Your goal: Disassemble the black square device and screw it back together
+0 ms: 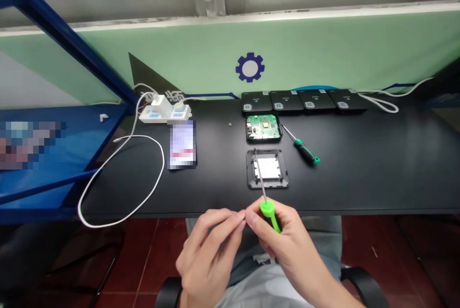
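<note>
My right hand (pixel 287 238) is closed around a screwdriver (pixel 269 210) with a bright green handle, its shaft pointing away over the desk. Fingers of my left hand (pixel 212 245) are pinched together, their tips meeting the right fingertips in front of the desk edge; whatever is between them is too small to make out. Beyond the hands lies a black plastic cover (pixel 268 169), inner side up, with a white plate in its middle. Just behind it sits an opened black case with a green circuit board (pixel 264 127).
A second screwdriver (pixel 305 151), green and black, lies right of the board. Several closed black boxes (pixel 283 101) line the back wall. Tiny metal bits (pixel 230 124) lie left of the board. Further left are a phone (pixel 182 145), a power strip (pixel 165 113) and a looped white cable (pixel 163 159).
</note>
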Available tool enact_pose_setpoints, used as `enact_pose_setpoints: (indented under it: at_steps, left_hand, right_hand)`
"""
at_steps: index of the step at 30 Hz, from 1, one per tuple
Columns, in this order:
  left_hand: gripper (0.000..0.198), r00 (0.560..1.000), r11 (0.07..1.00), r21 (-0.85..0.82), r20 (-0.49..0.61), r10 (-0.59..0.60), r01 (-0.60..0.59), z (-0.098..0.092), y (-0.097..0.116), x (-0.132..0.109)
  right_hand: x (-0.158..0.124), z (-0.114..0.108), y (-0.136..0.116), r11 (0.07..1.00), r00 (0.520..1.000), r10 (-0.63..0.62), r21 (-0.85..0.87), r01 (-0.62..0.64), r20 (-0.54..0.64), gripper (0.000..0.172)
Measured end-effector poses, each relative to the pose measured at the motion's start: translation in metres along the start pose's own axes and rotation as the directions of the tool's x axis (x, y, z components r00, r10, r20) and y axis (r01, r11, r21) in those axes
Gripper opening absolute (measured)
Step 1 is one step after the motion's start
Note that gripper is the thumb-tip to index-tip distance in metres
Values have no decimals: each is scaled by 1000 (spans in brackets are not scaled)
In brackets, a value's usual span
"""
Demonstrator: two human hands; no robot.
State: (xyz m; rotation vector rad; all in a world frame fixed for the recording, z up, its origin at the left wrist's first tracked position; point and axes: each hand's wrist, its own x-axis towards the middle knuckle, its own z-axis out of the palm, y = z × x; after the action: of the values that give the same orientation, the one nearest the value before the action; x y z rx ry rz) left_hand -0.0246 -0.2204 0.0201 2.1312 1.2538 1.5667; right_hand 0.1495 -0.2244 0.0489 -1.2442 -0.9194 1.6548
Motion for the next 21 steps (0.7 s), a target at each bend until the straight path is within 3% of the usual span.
enact_pose_setpoints:
  at_steps: [2, 4, 6, 11, 15, 17, 21]
  left_hand:
    - [22, 988, 987, -48, 0, -154, 154, 5, -4, -2]
    - [11, 940, 926, -169, 3, -342, 338, 9, -7, -1]
    - [16, 881, 829, -329, 17, -473, 451, 11, -10, 2]
    - [36, 784, 556, -632, 136, -606, 540, 13, -11, 14]
    - [37, 701, 423, -684, 182, -690, 594, 15, -13, 18]
    - [31, 635, 357, -701, 175, -753, 617, 16, -14, 18]
    - [33, 520, 189, -740, 244, -819, 646, 16, -18, 20]
  right_hand:
    - [-3, -9, -1, 995, 1000, 7, -96, -9, -21, 49]
    - [-9, -21, -3, 981, 999, -26, -193, 19, -37, 45]
    - [-17, -34, -6, 956, 997, -79, -282, 78, 8, 35]
    - [-29, -59, -12, 803, 971, -221, -548, 237, 96, 16]
    - [-27, -66, -6, 615, 865, -482, -651, 446, 137, 22]
    - [-26, -67, -2, 584, 830, -542, -653, 483, 131, 26]
    - [-26, -70, 0, 592, 824, -561, -656, 468, 81, 33]
